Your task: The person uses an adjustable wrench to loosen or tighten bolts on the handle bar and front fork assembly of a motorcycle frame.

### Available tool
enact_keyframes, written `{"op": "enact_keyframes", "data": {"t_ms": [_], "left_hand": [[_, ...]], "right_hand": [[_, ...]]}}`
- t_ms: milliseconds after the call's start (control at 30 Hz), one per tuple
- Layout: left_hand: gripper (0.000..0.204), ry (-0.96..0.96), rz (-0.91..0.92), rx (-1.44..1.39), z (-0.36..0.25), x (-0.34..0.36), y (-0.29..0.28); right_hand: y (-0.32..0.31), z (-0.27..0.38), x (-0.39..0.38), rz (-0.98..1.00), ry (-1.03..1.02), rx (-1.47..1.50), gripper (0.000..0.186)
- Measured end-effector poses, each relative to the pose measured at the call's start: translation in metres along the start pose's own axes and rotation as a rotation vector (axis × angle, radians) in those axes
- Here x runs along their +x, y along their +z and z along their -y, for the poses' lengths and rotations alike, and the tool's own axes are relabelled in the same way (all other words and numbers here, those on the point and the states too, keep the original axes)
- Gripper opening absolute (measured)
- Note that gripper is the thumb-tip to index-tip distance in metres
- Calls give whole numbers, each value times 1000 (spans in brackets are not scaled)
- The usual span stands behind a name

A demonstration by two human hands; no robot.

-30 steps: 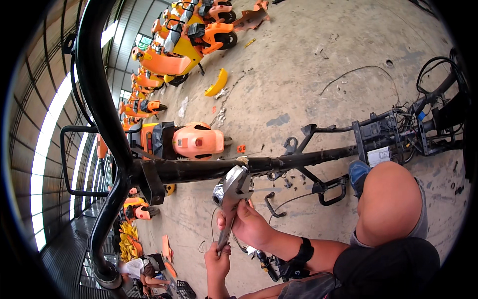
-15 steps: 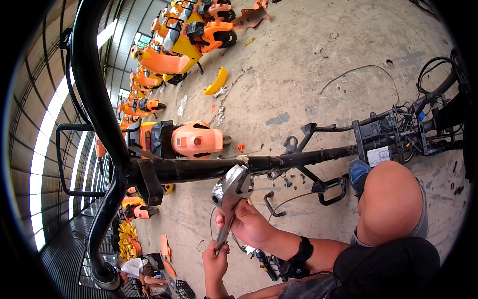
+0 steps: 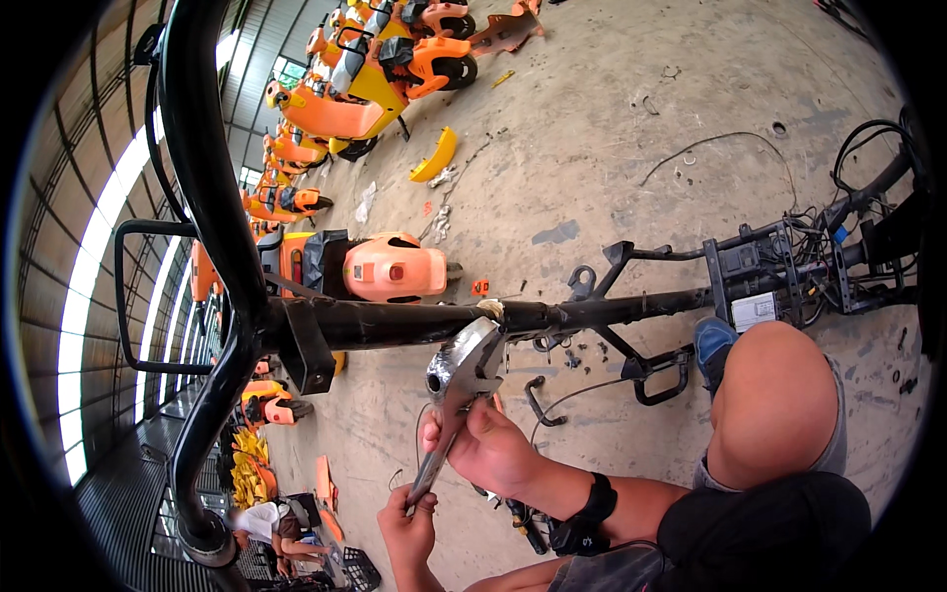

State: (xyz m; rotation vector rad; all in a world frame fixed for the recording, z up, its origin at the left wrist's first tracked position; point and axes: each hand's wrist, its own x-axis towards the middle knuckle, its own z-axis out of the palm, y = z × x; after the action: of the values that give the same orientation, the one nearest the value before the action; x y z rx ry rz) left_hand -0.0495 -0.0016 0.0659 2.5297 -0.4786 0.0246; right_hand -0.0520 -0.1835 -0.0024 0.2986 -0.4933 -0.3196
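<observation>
A large silver adjustable wrench slants up to the black tubular frame, its head against the middle bar at a pale, worn spot. Its jaw contact is too small to make out. My right hand is closed round the handle just below the head, thumb on top. Lower down, my left hand grips the handle's end. A black bracket sticks down from the bar left of the wrench.
My knee and blue shoe are at right, beside wired framework. Orange-yellow scooters line the left background. A yellow panel and scattered parts lie on the concrete floor. A co-worker bends at lower left.
My left hand and the handle's end have moved left and slightly down, angling the wrench further. The wrench head sits a little higher in view, and the background has shifted slightly.
</observation>
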Motion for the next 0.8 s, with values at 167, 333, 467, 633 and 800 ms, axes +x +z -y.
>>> {"op": "enact_keyframes", "data": {"t_ms": [167,333,467,633,800], "left_hand": [[16,-37,0,7,-1,0,0],[16,-21,-1,-5,2,2,4],[16,-30,2,-7,6,1,1],[17,-42,-48,-89,0,-2,-5],[19,-62,-42,-89,1,1,-4]], "right_hand": [[9,7,6,-73,80,72,50],[7,5,6,-95,62,-6,51],[10,4,5,-160,36,-10,47],[13,3,5,-153,25,-9,46],[10,1,5,-136,14,-4,46]]}}
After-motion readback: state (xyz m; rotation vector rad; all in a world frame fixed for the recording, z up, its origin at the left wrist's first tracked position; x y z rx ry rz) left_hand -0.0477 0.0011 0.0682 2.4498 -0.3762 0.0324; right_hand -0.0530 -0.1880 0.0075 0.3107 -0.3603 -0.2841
